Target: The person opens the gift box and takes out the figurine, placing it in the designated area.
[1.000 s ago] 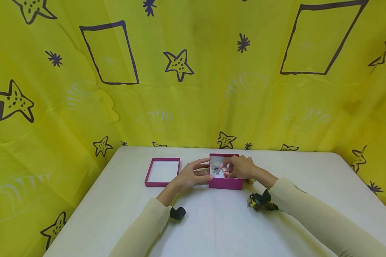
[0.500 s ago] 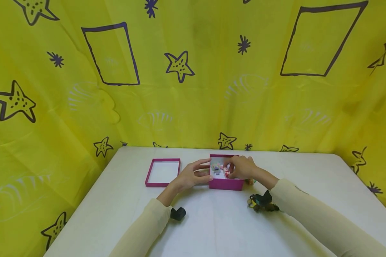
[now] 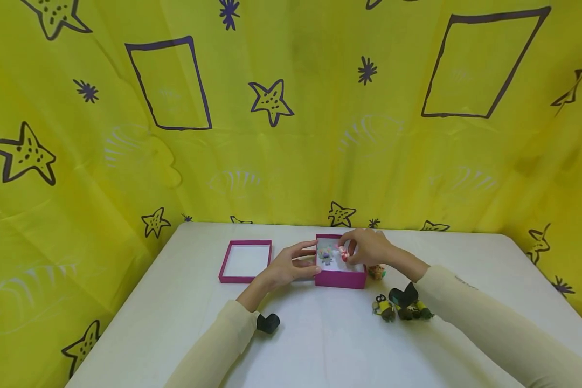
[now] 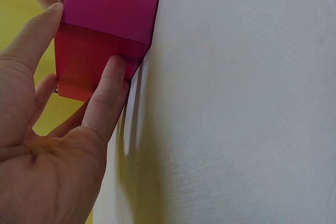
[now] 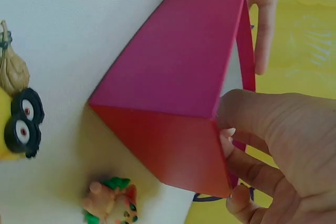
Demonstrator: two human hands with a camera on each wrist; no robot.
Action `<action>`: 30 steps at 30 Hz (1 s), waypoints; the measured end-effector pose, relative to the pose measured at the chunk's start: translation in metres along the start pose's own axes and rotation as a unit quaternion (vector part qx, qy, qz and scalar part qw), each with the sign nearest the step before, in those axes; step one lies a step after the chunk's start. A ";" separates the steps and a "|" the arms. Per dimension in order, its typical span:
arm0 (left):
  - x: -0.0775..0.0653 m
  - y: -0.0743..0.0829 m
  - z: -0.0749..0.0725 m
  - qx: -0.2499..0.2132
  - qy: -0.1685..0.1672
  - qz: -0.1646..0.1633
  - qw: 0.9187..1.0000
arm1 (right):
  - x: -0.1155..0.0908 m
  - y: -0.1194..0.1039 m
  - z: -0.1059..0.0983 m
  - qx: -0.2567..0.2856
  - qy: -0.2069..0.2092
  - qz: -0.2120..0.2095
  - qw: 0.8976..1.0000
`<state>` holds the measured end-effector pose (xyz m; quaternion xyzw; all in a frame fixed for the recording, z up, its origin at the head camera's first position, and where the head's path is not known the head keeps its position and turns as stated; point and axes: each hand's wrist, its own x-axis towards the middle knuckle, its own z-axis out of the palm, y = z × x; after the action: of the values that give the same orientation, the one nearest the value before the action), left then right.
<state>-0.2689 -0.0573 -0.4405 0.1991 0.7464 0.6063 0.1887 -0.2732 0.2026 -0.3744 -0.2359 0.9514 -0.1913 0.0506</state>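
A deep pink box [image 3: 340, 279] with a white inside stands on the table. My left hand [image 3: 286, 266] steadies its left end. The thumb [image 4: 50, 17] touches the front rim corner, and mostly straight fingers [image 4: 107, 85] lie against the side wall. Over the box's right part, my right hand [image 3: 368, 249] pinches a small red and white figurine [image 3: 343, 253] between thumb and fingers. In the right wrist view this hand and the box wall hide most of that figurine [image 5: 227, 136]. A greyish figurine [image 3: 326, 256] lies inside the box, towards the left.
A shallow pink-rimmed lid [image 3: 246, 261] lies left of the box, white inside up. An orange and green figurine [image 3: 376, 272] lies by the box's right corner. Yellow and black goggled figurines [image 3: 384, 308] sit nearer, below the right forearm. A yellow curtain [image 3: 291, 161] hangs behind the table.
My right hand has shifted slightly right and back with the red and white figurine, uncovering more of the box's inside and the figurines beneath the forearm. The left hand stays in place.
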 end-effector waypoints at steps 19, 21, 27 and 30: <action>0.001 0.000 -0.002 -0.002 0.000 -0.001 1.000 | -0.008 -0.001 -0.016 0.034 0.004 -0.040 0.999; 0.001 0.000 -0.001 0.000 0.001 -0.004 1.000 | -0.009 0.000 -0.016 0.037 0.007 -0.046 0.998; 0.000 0.001 -0.001 0.005 0.003 -0.008 1.000 | -0.015 0.002 -0.018 0.065 0.003 -0.050 0.997; -0.001 0.002 0.000 0.005 0.004 -0.006 1.000 | -0.020 0.004 -0.022 0.065 0.003 -0.054 0.996</action>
<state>-0.2684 -0.0576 -0.4384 0.1932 0.7511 0.6025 0.1884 -0.2617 0.2224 -0.3560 -0.2825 0.9229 -0.2562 0.0529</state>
